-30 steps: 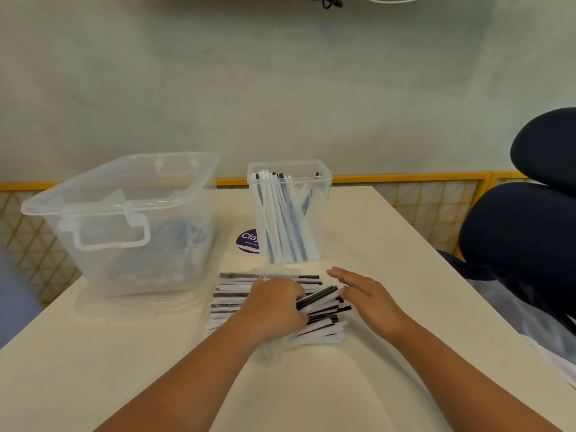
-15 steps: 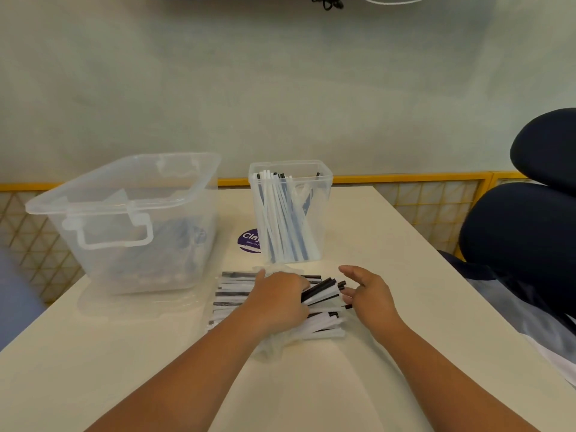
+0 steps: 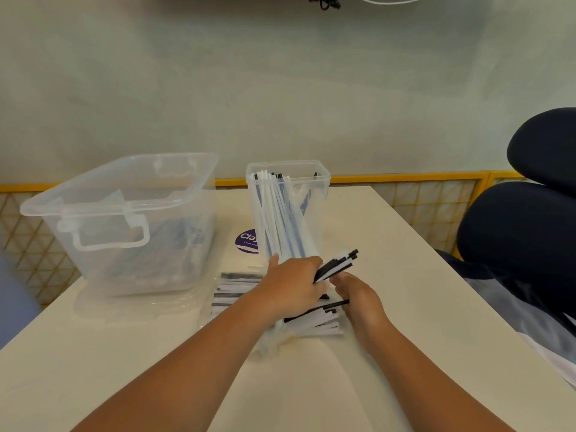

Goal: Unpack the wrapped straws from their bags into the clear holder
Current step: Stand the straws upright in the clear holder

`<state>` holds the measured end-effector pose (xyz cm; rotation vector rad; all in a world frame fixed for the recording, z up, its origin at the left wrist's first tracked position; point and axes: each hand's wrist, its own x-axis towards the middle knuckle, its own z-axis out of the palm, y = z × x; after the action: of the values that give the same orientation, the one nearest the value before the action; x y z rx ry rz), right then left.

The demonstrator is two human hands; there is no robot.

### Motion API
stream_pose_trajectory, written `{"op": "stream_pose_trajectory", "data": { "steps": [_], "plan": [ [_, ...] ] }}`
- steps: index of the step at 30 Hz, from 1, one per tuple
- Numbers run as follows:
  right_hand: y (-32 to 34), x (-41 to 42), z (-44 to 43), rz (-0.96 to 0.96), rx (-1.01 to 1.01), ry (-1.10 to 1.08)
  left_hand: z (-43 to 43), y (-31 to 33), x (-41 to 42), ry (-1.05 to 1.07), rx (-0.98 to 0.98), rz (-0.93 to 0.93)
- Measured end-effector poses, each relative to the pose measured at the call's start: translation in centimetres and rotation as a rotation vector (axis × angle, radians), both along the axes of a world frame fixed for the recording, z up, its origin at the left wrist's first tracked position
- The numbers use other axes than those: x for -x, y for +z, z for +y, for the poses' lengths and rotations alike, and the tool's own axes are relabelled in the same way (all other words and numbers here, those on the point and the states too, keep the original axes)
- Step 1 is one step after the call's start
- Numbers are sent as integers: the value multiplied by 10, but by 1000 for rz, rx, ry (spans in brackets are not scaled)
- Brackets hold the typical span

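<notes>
A clear holder [image 3: 321, 182] stands mid-table with several wrapped straws leaning inside. In front of it lies a clear bag of wrapped black straws [image 3: 237, 289], spread flat on the table. My left hand [image 3: 293, 286] grips a bundle of straws [image 3: 338, 265] from the pile, their ends tilted up to the right. My right hand [image 3: 358, 296] lies beside the pile's right end, fingers curled round the straw ends [image 3: 327, 313] there.
A large clear bin [image 3: 93, 207] with a handle stands at the left, holding more bags. A purple sticker [image 3: 246, 241] lies on the white table [image 3: 405, 275]. A dark office chair [image 3: 530, 229] sits at the right. Yellow mesh railing runs behind the table.
My left hand has lifted a bundle of straws so the ends tilt upward. My right hand has closed in on the pile's right end and curled its fingers.
</notes>
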<state>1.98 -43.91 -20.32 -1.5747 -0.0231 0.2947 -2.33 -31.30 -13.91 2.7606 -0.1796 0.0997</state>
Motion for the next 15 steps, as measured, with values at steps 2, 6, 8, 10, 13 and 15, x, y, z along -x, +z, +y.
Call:
{"op": "stream_pose_trajectory", "data": {
  "steps": [2,6,8,10,13,15],
  "plan": [
    [1,3,3,4,20,38,-3,7,-1,-23,100,-3],
    [-5,4,10,-61,113,102,-7,23,-2,-68,354,-21],
    [-11,5,12,-129,171,131,-9,30,-2,-87,449,-54],
    [-15,5,13,-162,220,154,-11,36,-2,-94,550,-109],
    [-21,6,15,-229,355,208,-10,48,-1,-51,721,-250],
    [-25,6,17,-262,425,232,-6,59,1,5,834,-341]
  ]
}}
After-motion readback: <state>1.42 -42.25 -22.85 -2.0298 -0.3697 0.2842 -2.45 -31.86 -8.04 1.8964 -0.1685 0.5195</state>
